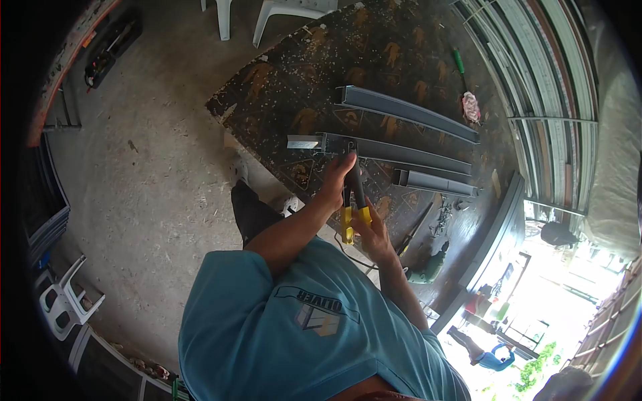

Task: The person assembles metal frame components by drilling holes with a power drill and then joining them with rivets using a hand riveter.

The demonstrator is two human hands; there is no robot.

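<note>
My left hand point(336, 179) is closed near the head of a hand riveter point(356, 184) with dark arms and yellow grips. My right hand point(374, 235) wraps round the yellow grips at the near end. The riveter's nose meets a dark grey metal channel point(408, 154) lying across the table; the exact contact point is hidden by my thumb. A short silvery piece point(304, 142) sticks out of the channel's left end. Beyond it rests a longer grey channel point(411, 113), and on the near side a shorter one point(435, 182).
The dark, speckled table point(267, 87) also bears a green drill point(428, 266), a pile of small metal bits point(441, 219) and a green-handled screwdriver point(458, 61). Long profiles point(548, 80) stand racked at right. White chairs point(67, 301) are on the floor. Another person point(491, 359) is outside.
</note>
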